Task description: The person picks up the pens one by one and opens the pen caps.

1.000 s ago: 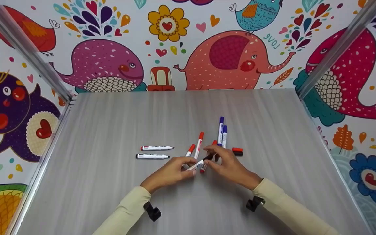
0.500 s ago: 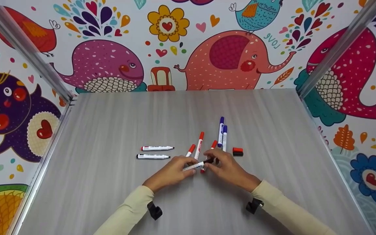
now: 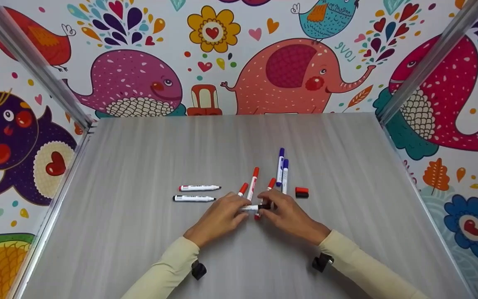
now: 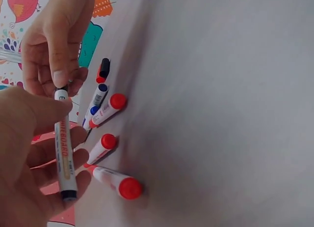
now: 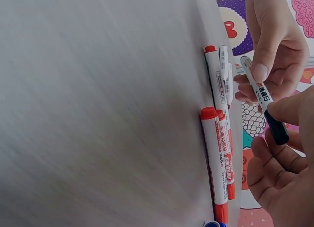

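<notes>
Between my two hands lies a black-capped whiteboard marker (image 4: pixel 65 148), held nearly level in the head view. My left hand (image 3: pixel 220 214) grips its white barrel with thumb and fingers. At the other end my right hand (image 3: pixel 291 214) pinches the black cap (image 5: pixel 278 131), which sits on the marker's end. Just beyond the hands are several red-capped markers on the table, including one long red-and-white marker (image 3: pixel 253 182) and a shorter-looking red-capped marker (image 3: pixel 243 189) partly behind my left fingers. Another red-ended marker (image 3: pixel 271 183) is partly hidden by my right hand.
Two uncapped markers, one red-ended (image 3: pixel 199 188) and one black-ended (image 3: pixel 194 199), lie parallel on the left. Two blue-capped markers (image 3: pixel 280 166) lie behind the right hand. A loose red cap (image 3: pixel 301 189) and black cap (image 3: pixel 302 195) sit right of it. Printed walls enclose the table (image 3: pixel 139 153).
The held marker has swung from a slant, right end up, to nearly level. My left hand has shifted slightly right; my right hand has lowered a little. The markers on the table stay put.
</notes>
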The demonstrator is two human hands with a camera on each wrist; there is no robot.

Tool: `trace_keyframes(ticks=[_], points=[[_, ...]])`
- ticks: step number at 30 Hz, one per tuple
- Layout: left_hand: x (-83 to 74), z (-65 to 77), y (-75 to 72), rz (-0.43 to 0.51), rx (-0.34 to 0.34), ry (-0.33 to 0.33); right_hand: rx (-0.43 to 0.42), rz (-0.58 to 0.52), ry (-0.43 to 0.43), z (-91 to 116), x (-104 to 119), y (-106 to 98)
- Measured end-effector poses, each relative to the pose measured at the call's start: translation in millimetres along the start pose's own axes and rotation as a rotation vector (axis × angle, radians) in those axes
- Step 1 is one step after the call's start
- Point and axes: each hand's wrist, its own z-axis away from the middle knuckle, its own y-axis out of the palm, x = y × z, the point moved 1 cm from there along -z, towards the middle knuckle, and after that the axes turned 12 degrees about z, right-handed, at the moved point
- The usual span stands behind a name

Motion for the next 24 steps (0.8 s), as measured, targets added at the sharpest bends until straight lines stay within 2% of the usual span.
trace_keyframes(ticks=[4, 11, 21, 22, 24], points=[[0.8, 0.9, 2.5, -0.097, -0.032, 0.069, 0.01, 0.032, -0.04, 0.4, 1.4, 1.5], [-0.6, 0.6, 5.8, -0.257, -0.036, 0.127, 0.025, 0.138, -0.103, -0.3, 3.9, 3.2], [-4.4, -0.2, 5.7, -0.249, -0.039, 0.143, 0.014, 0.156, -0.155, -0.9, 5.0, -1.4], [-4.8, -0.4, 5.5, -0.247, -0.034, 0.142, -0.001, 0.151, -0.178, -0.1, -8.3, 6.9], [-5.9, -1.1, 5.0, -0.24, -0.021, 0.138, -0.013, 0.146, -0.194, 0.4, -9.8, 7.1]])
